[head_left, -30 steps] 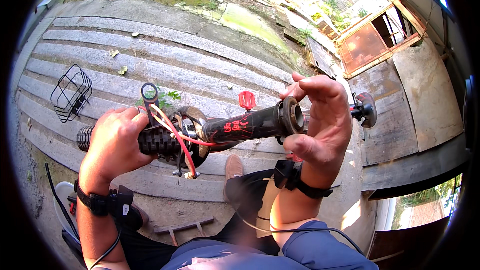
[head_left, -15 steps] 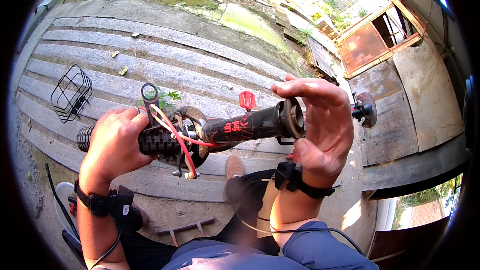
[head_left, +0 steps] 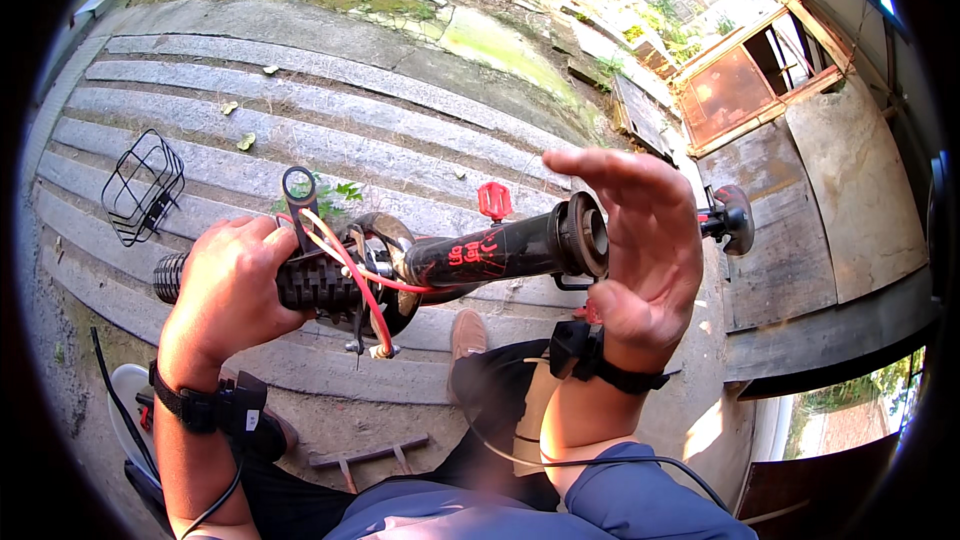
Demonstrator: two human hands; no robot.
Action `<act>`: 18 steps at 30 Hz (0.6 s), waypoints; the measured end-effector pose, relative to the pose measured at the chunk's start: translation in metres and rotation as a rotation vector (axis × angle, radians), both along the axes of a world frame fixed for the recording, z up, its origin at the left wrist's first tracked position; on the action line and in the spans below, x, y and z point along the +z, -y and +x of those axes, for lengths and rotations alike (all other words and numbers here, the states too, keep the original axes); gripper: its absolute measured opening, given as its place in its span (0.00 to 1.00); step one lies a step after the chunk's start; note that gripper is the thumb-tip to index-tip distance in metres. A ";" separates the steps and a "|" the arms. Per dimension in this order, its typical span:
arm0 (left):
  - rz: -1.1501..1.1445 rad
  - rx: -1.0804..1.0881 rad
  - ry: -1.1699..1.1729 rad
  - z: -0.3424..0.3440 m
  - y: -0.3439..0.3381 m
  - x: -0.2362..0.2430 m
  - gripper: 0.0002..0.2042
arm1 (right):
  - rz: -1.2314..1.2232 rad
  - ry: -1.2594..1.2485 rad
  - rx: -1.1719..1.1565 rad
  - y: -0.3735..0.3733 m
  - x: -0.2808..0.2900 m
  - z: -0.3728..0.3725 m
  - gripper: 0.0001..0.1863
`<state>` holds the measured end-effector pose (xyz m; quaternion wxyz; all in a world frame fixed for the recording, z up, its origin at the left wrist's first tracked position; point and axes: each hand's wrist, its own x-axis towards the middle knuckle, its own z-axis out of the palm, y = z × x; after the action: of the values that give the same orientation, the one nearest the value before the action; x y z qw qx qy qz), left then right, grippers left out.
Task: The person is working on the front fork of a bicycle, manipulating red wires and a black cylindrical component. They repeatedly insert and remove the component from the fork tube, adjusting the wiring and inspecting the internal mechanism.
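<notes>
A small bicycle lies across in front of me. My left hand is wrapped round its knobbly black tyre, beside a dark bracket with a round clamp end. Red and pale cables curve away from the brake area. To the right runs a thick black frame tube with red markings, ending in a ringed metal collar. My right hand stands open around that end, fingers stretched and curved, thumb low near the rim. Whether the thumb touches the rim, I cannot tell.
Beyond the tube shows a red pedal. A black wire basket sits on the stone slabs at the left. At the right are a dark round part on a stem and wooden boards. A metal bar lies by my feet.
My right hand's fingers have straightened and moved slightly off the collar, widening the gap. My left hand and the bicycle stay in place.
</notes>
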<state>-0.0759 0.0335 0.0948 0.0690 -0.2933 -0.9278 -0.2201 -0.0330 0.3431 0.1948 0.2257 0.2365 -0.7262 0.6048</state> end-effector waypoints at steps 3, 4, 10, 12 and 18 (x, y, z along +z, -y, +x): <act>0.008 -0.002 -0.005 0.000 0.000 0.000 0.24 | 0.135 0.017 -0.005 -0.014 0.002 -0.003 0.43; 0.013 -0.003 -0.009 0.000 0.000 0.000 0.24 | 0.181 0.038 -0.068 -0.015 0.002 0.000 0.44; 0.019 -0.008 -0.011 -0.001 0.000 -0.003 0.24 | 0.076 -0.001 0.032 -0.010 -0.002 0.003 0.36; 0.012 -0.007 -0.007 -0.001 0.000 -0.002 0.24 | 0.009 0.014 0.081 -0.004 0.000 0.002 0.36; -0.017 -0.001 -0.004 0.000 -0.001 0.003 0.22 | 0.191 0.020 -0.052 -0.018 0.000 -0.001 0.41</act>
<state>-0.0760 0.0344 0.0981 0.0684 -0.2948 -0.9293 -0.2118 -0.0337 0.3616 0.1946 0.2105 0.2318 -0.7888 0.5290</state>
